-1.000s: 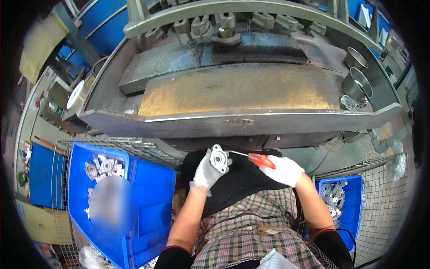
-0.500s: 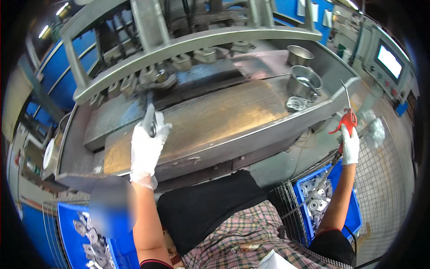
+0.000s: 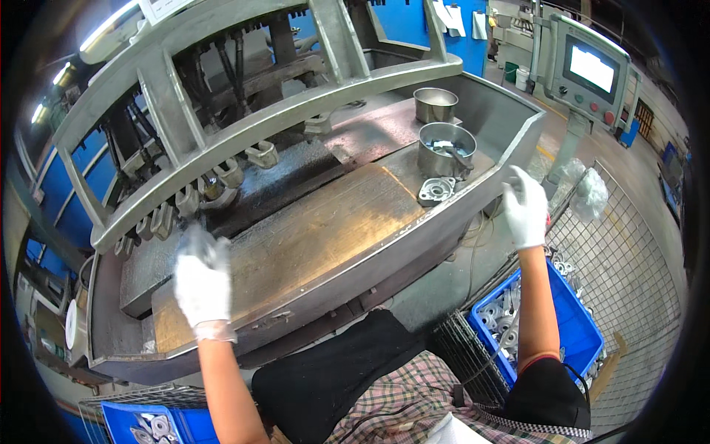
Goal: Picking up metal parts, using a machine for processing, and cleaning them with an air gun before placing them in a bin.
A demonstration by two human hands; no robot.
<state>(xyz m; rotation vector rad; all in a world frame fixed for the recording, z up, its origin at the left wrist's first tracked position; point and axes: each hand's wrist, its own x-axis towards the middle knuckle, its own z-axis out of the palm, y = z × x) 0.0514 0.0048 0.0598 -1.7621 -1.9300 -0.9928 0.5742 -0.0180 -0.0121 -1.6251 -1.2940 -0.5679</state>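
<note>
My left hand [image 3: 203, 288], in a white glove, is over the left part of the wooden board [image 3: 318, 248]. Its fingers close on a grey metal part [image 3: 198, 243] that motion smears. My right hand [image 3: 526, 209], also gloved, is raised just outside the trough's right front corner, thumb and fingers apart. A small red bit of the air blow gun [image 3: 548, 220] shows behind that hand; the rest of the gun is hidden. Nearest to it on the board lies a flat metal casting [image 3: 436, 191] with holes, in front of a steel pot [image 3: 447, 157] with a handle sticking out.
A grey machine frame [image 3: 296, 98] with a row of clamps overhangs the metal trough [image 3: 510, 137]. Another steel pot [image 3: 435, 103] stands farther back. Blue bins [image 3: 573, 314] of castings flank me. A control panel [image 3: 590, 70] and a wire mesh [image 3: 629, 259] are at right.
The view has shifted to the right. The red air gun, earlier upright in my right hand, is now almost out of sight. My left hand still carries its metal part, now blurred near the clamps.
</note>
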